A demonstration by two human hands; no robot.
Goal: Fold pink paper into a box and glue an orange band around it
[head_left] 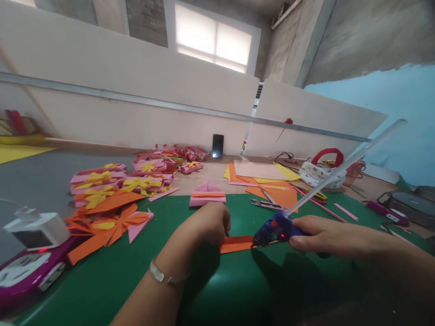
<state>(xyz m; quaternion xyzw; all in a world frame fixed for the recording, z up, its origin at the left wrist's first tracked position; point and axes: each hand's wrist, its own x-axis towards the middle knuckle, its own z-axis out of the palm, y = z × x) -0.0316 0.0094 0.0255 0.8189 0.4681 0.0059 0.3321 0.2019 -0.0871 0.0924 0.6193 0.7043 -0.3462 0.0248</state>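
A blue hot glue gun (272,230) is in my right hand (316,235), fingers wrapped round its handle. A long clear glue stick (346,167) juts up out of its back, and a small red light glows on its side. Its nozzle meets an orange paper strip (237,245) lying on the green mat (159,280). The strip's left end is pinched by my left hand (214,222), whose fingertips are partly hidden. Just beyond that hand sits a folded pink paper piece (207,198) with an orange band across it.
Pink paper bundles with yellow bows (98,181) and orange cut-paper shapes (118,222) pile up at left. Thread snips (267,204) lie by stacked paper sheets (261,170). A purple power strip (23,276) with a white charger (37,228) stands front left; a phone (218,146) leans against the wall.
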